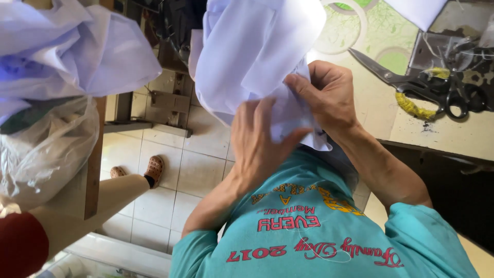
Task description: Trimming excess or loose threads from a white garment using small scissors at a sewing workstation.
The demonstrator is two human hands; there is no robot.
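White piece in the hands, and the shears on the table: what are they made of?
White piece: thin woven cloth by the look, matte, soft folds and creases; both the left hand and the right hand pinch it. Shears: dull grey metal blades, dark handles, one wrapped in yellow cord, probably.

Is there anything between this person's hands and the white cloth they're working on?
Nothing visible. Both the left hand and the right hand grip the white cloth directly; the scissors lie apart on the table.

Both hands pinch white cloth (252, 51): left hand (260, 141) flat under the fold, right hand (324, 95) gripping its edge. Scissors (417, 85) lie on the tabletop (453, 136) near the right hand. Plastic bag (43, 149) far left.
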